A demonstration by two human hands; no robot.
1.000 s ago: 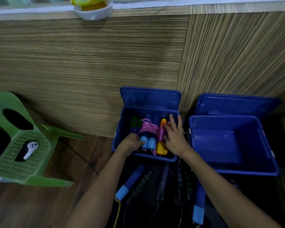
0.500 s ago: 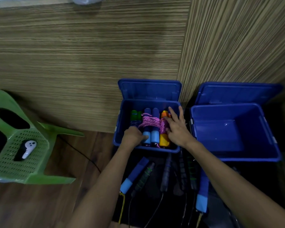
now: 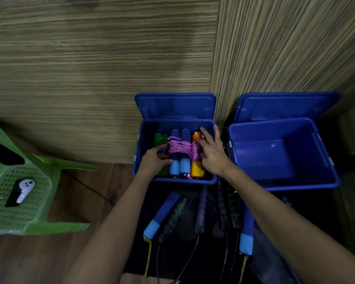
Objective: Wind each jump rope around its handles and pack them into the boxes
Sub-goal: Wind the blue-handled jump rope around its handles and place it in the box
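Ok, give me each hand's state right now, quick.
Left hand: fingers curled, gripping the blue-handled rope bundle inside the left box.
Right hand: open, fingers straight, touching the orange-handled bundle.

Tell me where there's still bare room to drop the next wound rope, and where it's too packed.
The right box is bare across its whole floor. The left box is crowded: the green, blue and orange bundles fill it side by side, with the left hand and right hand in it. Unwound ropes crowd the mat in front.
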